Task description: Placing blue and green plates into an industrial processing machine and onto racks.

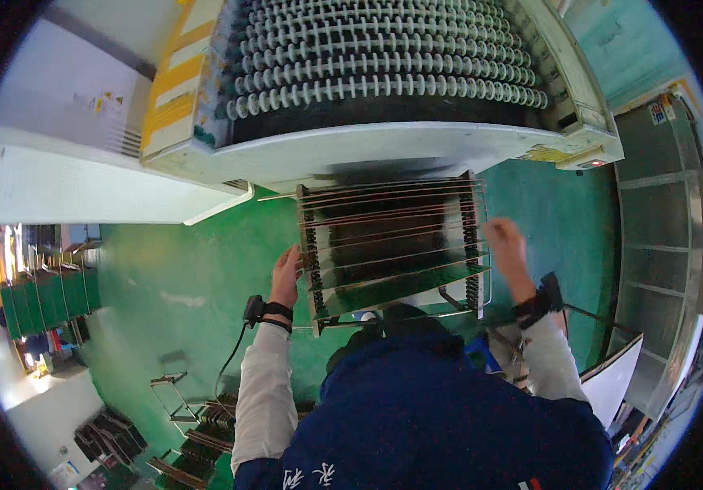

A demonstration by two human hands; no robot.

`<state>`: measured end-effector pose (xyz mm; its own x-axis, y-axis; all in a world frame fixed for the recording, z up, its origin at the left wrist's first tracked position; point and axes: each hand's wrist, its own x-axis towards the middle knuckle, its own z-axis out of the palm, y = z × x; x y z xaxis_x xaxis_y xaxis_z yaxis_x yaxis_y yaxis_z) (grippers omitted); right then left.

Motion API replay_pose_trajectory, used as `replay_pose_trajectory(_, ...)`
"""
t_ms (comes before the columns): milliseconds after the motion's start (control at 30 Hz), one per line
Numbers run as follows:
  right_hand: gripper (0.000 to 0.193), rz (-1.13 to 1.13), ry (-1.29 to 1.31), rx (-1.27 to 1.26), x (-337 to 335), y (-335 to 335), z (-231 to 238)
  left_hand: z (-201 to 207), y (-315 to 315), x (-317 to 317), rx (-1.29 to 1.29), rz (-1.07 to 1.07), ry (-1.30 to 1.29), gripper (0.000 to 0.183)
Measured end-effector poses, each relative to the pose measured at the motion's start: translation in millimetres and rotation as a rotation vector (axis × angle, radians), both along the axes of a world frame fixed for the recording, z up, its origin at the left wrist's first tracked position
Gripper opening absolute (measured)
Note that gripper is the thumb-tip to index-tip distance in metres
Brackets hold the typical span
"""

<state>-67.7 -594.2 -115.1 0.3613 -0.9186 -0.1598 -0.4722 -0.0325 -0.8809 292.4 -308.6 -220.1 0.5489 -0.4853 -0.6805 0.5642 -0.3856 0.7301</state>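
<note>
In front of my body stands a slotted rack (308,245) with comb-like side posts. Several thin panels with copper-coloured edges sit across it; the nearest, a green panel (400,282), lies tilted between the posts. My left hand (286,273) is at the rack's left post, fingers bent and pressed together against its outer side. Just outside the right post, my right hand (505,243) has its fingers curled in toward the rack. What either hand pinches is too small to make out. Dark straps circle both wrists.
Beyond the rack is a conveyor machine (392,86) with rows of white rollers and a pale front edge. A white cabinet (82,180) stands at left, grey shelving (658,212) at right. More dark racks (204,441) rest on the green floor (164,302) at lower left.
</note>
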Motion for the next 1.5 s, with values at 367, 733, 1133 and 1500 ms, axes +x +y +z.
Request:
replay_pose_trajectory(367,0.043,1.12,0.313,-0.468,75.8,127.2,16.7,0.5,167.1,-57.4,0.044,0.319,0.017,0.051)
replay_pose_trajectory(733,0.014,1.331,0.536,-0.758,87.5,118.8,-54.1,-12.2,289.4,-149.3,0.019,0.659,0.138,0.039)
replay_pose_trajectory(1133,0.018,1.322,0.324,-0.7,75.7,147.3,89.5,-0.9,245.2,-139.4,-0.061,0.41,0.162,0.047)
replay_pose_trajectory(1500,0.016,0.847,0.083,-0.29,66.7,92.8,198.8,49.1,139.0,-137.3,-0.399,-0.238,0.259,0.058)
